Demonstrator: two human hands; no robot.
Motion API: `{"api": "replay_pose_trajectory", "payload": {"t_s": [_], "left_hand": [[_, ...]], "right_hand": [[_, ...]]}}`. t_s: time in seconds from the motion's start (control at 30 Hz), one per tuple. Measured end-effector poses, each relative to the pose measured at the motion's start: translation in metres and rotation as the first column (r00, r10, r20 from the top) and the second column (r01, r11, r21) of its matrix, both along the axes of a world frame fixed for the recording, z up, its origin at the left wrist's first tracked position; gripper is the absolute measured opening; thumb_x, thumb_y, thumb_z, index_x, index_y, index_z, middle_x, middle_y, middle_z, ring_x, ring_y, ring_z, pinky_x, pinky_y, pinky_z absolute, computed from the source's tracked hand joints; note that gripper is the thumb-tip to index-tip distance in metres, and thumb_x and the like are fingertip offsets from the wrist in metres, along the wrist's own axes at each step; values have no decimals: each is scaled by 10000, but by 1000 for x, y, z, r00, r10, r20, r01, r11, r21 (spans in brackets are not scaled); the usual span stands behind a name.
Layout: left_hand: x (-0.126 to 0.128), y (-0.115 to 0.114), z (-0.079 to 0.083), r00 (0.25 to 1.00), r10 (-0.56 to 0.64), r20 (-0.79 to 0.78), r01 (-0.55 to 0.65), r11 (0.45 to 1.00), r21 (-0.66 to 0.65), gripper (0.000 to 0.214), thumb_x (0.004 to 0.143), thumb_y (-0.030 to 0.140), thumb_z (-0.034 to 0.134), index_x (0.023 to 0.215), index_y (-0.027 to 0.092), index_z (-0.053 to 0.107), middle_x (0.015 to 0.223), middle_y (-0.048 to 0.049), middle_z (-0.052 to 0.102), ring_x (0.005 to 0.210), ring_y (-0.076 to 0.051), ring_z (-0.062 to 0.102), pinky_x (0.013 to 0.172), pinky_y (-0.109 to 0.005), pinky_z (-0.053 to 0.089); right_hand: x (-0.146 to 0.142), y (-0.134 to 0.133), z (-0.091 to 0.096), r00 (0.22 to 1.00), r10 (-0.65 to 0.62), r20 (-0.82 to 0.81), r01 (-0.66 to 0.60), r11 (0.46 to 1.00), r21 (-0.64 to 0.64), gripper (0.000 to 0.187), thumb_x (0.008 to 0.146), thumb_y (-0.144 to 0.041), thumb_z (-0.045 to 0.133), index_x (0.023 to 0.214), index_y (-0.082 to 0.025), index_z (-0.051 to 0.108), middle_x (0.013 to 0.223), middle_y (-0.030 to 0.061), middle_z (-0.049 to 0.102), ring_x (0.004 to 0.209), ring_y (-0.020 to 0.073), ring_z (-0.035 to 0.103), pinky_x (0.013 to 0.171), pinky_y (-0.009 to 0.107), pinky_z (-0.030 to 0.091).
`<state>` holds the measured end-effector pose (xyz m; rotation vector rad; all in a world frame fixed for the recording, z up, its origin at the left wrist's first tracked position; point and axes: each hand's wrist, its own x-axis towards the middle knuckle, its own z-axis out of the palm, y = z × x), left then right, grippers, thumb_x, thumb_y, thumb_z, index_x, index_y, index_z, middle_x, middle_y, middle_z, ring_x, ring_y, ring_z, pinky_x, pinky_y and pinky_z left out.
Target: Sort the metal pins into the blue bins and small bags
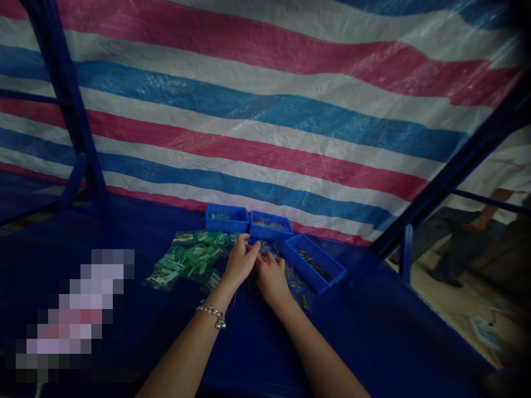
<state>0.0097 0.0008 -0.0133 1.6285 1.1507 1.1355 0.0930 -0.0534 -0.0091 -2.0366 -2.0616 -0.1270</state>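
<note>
My left hand (241,258) and my right hand (271,275) meet over the blue table, fingertips pinched close together. What sits between the fingers is too small and dim to name. Left of my hands lie several clear plastic bags with green and white pieces (193,257). Beyond them stand a blue bin with green pieces (227,218) and a blue bin with pale clear pieces (271,224). To the right, an angled blue bin (314,262) holds thin dark rods. Clear bags (299,284) with small parts lie beside and partly behind my right hand.
A striped red, white and blue tarp (257,121) hangs behind the table (249,354). Blue frame posts rise at the left (77,110) and right (448,177). A blurred-out patch (78,309) covers something on the left. Past the right edge, another person (468,221) is partly visible.
</note>
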Motion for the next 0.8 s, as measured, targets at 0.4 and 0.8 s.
{"api": "replay_pose_trajectory", "payload": {"t_s": [0.4,0.8], "left_hand": [[0,0,0,1000,-16,15,16,999,-47,365,791,372,469,1087,163,429,1035,-105,536,734,-142,559,584,-222,430],[1,3,-2,1000,-6,10,6,999,-45,363,790,377,469,1076,155,439,965,-93,562,725,-150,562,585,-230,435]], "right_hand": [[1,2,-2,1000,-20,1,20,1000,-12,505,771,-23,287,1208,-241,416,1154,49,544,1061,206,416,810,372,261],[0,1,-1,1000,6,16,-5,1000,-6,477,796,-36,299,1211,-238,419,1162,38,541,1062,202,410,813,365,255]]}}
